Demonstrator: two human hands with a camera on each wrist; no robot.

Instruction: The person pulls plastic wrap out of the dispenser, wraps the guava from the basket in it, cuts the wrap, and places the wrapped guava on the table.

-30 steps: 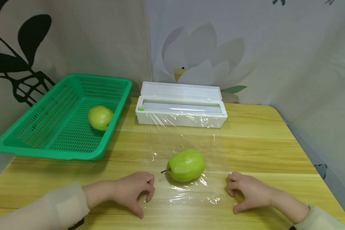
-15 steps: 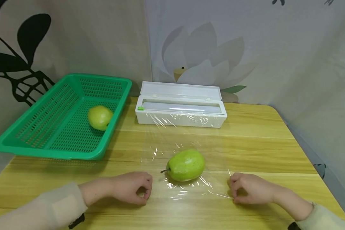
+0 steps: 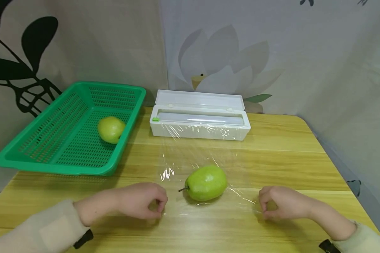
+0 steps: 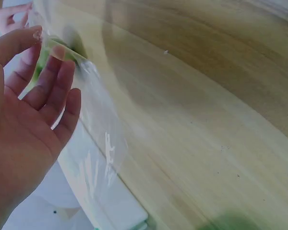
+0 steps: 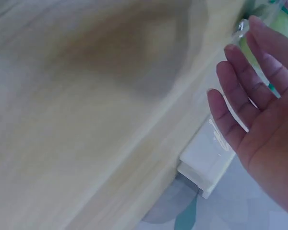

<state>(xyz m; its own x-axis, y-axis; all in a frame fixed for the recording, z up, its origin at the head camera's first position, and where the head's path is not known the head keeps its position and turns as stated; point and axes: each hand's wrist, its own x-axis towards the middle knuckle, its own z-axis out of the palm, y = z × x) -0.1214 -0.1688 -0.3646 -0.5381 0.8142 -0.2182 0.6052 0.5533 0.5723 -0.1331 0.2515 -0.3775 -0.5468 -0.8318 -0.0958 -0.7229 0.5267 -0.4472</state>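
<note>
A clear sheet of cling film [image 3: 167, 174] runs from a white dispenser box [image 3: 156, 131] toward me over the wooden table. On the sheet lies a green pear [image 3: 207, 183], its stem to the left. My left hand [image 3: 142, 201] pinches the film's near left corner between thumb and index finger; the left wrist view shows the film [image 4: 108, 153] stretching from those fingertips. At the near right corner, my right hand [image 3: 283, 202] pinches a gathered bit of film [image 5: 242, 28]. Both hands are a little above the tabletop, either side of the pear.
A green perforated basket [image 3: 55, 168] stands at the left with another yellow-green pear [image 3: 111, 129] inside. The dispenser's lid [image 3: 199, 99] is raised at the back, showing the film roll [image 3: 199, 118]. A patterned curtain [image 3: 291, 63] hangs behind the table.
Both hands have gone from spread thumbs to pinching the film corners. They have risen slightly and moved apart, and the near edge of the film is drawn up with them.
</note>
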